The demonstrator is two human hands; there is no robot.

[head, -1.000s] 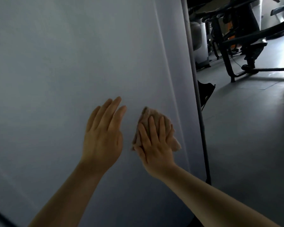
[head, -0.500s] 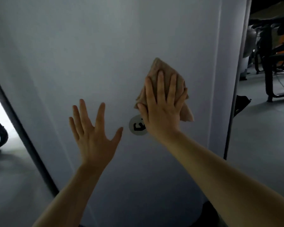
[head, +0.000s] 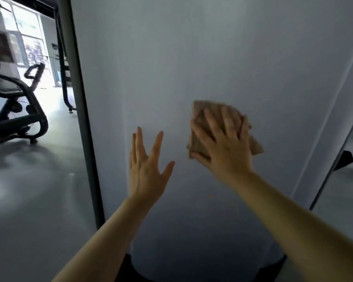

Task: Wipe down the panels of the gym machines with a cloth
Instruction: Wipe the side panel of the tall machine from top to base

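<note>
**Item: cloth on machine panel, wipe in progress**

- **Cloth** (head: 200, 139): tan/brown, folded or bunched into a pad, lying flat against the panel, centre-right of frame. Corners stick out above the fingertips and at the right, past the little-finger side. Judged soft, light, limp; no stiffness of its own, so it goes only where the palm pushes it. Best held as now: flat hand spread over the middle, pressure through palm and fingers. Loose right corner may flap or fold under on a fast stroke.
- **Right hand** (head: 222, 145): fingers straight and spread over the cloth, pressing it to the panel; not curled round it. Some motion blur, so exact finger contact is prob. full but can't be sure.
- **Left hand** (head: 146, 165): fingers spread, holding nothing, just left of the right hand and a bit lower. Palm faces the panel; whether it touches or hovers can't be told from this view. Hands are apart, w/ bare panel between.
- **Panel** (head: 192, 58): large, pale grey-white, smooth, upright, fills most of frame. Dark frame post (head: 80, 98) along its left edge. Judged rigid and slick, so the cloth should slide easily.
- **Surrounds**: exercise bike (head: 18, 102) far left on grey floor (head: 39, 190); bright windows beyond.
- **Progress**: mid-panel; upper area not yet reached, by judgement.
</note>
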